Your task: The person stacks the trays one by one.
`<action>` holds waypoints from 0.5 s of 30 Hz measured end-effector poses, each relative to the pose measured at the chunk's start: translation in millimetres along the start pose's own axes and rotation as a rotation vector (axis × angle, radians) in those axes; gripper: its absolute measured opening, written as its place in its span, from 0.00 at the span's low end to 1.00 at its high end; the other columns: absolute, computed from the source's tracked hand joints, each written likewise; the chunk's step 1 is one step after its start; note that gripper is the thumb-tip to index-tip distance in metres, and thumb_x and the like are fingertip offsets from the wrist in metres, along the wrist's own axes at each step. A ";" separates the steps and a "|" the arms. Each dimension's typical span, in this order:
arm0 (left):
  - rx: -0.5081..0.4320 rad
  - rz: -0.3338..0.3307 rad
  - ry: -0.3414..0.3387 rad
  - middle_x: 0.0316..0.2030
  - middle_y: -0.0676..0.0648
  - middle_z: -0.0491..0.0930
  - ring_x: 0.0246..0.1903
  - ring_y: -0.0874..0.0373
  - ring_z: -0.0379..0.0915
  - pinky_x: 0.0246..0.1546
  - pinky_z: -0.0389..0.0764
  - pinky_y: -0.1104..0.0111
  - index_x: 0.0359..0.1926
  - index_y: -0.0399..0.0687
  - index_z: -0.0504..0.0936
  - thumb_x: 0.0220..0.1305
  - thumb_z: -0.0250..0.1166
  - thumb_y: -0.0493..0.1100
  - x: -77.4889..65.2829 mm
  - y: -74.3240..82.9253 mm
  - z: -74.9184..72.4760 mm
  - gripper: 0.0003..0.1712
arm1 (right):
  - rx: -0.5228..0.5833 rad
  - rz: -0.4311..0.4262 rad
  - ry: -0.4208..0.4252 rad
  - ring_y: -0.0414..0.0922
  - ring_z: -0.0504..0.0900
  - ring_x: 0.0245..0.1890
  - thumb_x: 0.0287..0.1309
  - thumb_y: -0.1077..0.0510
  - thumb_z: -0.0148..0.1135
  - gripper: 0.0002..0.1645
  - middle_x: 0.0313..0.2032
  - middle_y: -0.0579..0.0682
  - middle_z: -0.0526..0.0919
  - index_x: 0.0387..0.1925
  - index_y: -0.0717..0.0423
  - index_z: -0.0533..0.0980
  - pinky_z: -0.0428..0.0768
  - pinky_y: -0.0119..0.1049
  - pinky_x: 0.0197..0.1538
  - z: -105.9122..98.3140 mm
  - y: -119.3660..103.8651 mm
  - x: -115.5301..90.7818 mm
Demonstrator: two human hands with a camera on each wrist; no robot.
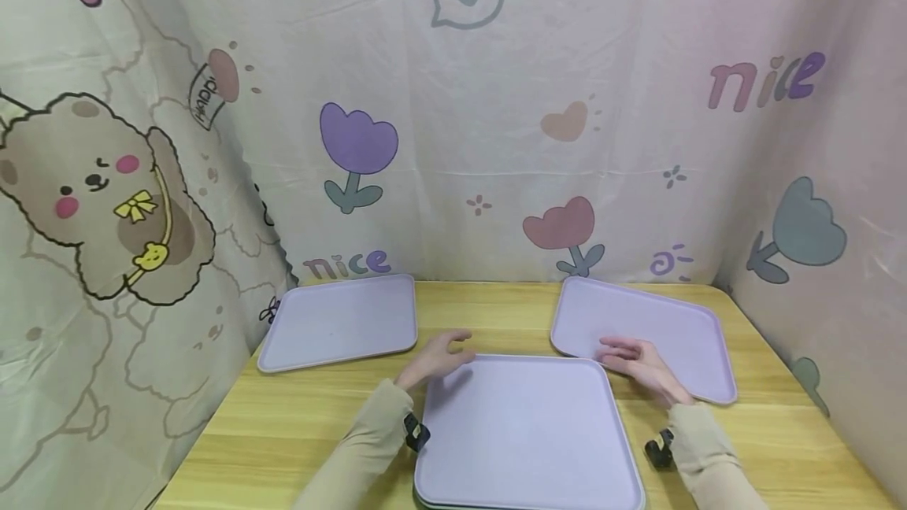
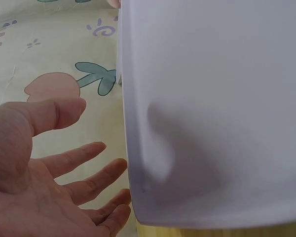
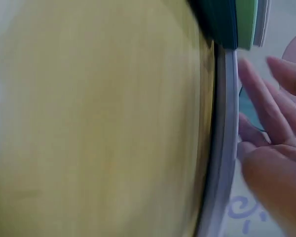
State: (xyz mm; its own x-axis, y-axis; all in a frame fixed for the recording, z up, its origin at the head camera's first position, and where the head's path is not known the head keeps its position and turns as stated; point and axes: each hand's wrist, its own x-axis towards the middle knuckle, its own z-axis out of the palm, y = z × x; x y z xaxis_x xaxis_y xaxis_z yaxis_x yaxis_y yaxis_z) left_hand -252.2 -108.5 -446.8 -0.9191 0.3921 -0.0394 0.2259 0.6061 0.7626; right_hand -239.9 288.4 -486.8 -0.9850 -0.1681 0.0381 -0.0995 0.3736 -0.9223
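Note:
A lilac rectangular tray lies in front of me on a wooden table, with a greenish edge showing beneath it at its near left corner. My left hand is at this tray's far left corner; its fingers are spread, and in the left wrist view the fingertips come up to the rim. My right hand hovers by the far right corner, over the near edge of a second lilac tray. Its fingers are loosely extended and grip nothing. Whether either hand touches a tray I cannot tell.
A third lilac tray lies at the back left. In the right wrist view, stacked edges in teal and green show at the top. A printed curtain hangs behind the wooden table and along both sides.

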 end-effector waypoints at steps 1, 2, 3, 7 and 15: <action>0.009 -0.001 0.000 0.66 0.31 0.72 0.66 0.33 0.68 0.68 0.70 0.41 0.66 0.33 0.71 0.69 0.60 0.43 1.3 0.0 0.2 0.29 | -0.019 -0.012 0.036 0.25 0.82 0.45 0.64 0.61 0.63 0.30 0.55 0.70 0.82 0.63 0.74 0.70 0.75 0.16 0.51 -2.3 -1.3 -0.9; 0.018 -0.001 -0.001 0.66 0.31 0.72 0.66 0.33 0.68 0.68 0.69 0.40 0.66 0.33 0.71 0.69 0.60 0.44 2.3 0.3 0.1 0.29 | -0.038 -0.020 0.079 0.24 0.81 0.45 0.64 0.62 0.63 0.30 0.56 0.71 0.81 0.63 0.73 0.70 0.74 0.15 0.51 -5.6 -2.6 -1.9; 0.023 -0.003 -0.002 0.66 0.31 0.72 0.67 0.33 0.67 0.69 0.69 0.40 0.66 0.34 0.71 0.70 0.60 0.44 3.1 0.3 0.3 0.29 | -0.064 -0.028 0.131 0.22 0.80 0.45 0.64 0.63 0.63 0.28 0.56 0.71 0.80 0.62 0.73 0.71 0.73 0.13 0.51 -9.8 -3.1 -3.5; 0.009 -0.020 -0.013 0.66 0.31 0.72 0.68 0.33 0.66 0.69 0.67 0.39 0.67 0.34 0.71 0.70 0.61 0.44 5.5 -0.2 0.7 0.29 | -0.194 0.035 0.409 0.16 0.72 0.37 0.61 0.67 0.61 0.23 0.51 0.70 0.84 0.57 0.74 0.75 0.71 0.11 0.41 -35.5 0.7 -11.6; -0.030 -0.032 -0.014 0.66 0.30 0.71 0.67 0.32 0.66 0.69 0.68 0.39 0.67 0.33 0.70 0.70 0.61 0.44 3.1 -5.3 -1.3 0.30 | -0.456 0.354 0.622 0.64 0.79 0.44 0.53 0.63 0.58 0.30 0.53 0.77 0.77 0.56 0.76 0.72 0.73 0.43 0.41 -95.6 26.7 -36.1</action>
State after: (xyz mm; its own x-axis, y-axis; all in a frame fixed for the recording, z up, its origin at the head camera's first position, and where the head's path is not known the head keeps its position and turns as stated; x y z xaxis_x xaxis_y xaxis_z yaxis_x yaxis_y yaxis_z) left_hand -256.7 -111.4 -450.2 -0.9210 0.3827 -0.0725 0.1868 0.5974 0.7799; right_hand -220.4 391.7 -476.0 -0.8535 0.5105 0.1048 0.3136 0.6636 -0.6792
